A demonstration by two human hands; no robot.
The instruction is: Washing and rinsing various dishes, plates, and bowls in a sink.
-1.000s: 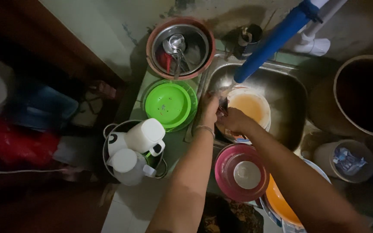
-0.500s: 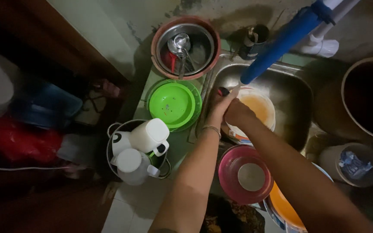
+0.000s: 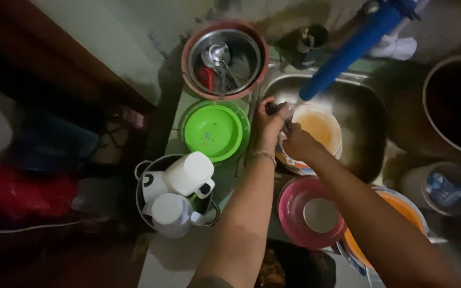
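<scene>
Currently left hand [image 3: 271,118] closed on a small dark utensil [image 3: 273,108], held under the blue spout [image 3: 342,56] over the sink [image 3: 358,114]; right hand [image 3: 297,143] just near-right, grip unclear, beside the orange-water bowl [image 3: 318,128].

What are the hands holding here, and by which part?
The left hand and right hand close together on a small dark item under the blue pipe; what it is and where it is gripped cannot be told.
</scene>
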